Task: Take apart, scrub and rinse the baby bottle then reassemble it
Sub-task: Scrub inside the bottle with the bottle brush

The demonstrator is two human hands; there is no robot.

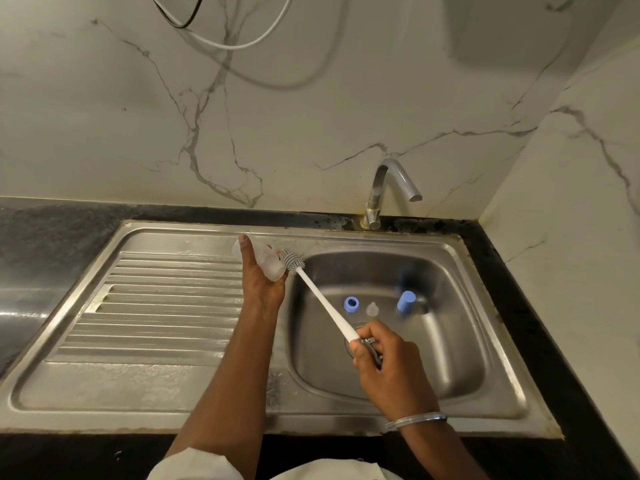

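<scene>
Over the sink's near-left edge, the left hand lies palm-up with its thumb and fingers curled round the clear bottle, which rests across the palm, mouth pointing right. The grey head of the brush sits just at that mouth. The right hand clamps the end of the white handle over the basin. Inside the basin stand a blue ring, a clear teat and a blue cap.

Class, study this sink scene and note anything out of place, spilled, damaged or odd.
Nothing spilled or broken. Left hand holds the bottle, right hand the brush. The ring, teat and cap sit loose in the sink, as expected mid-wash. One oddity: cables hang looped on the wall above it.
</scene>
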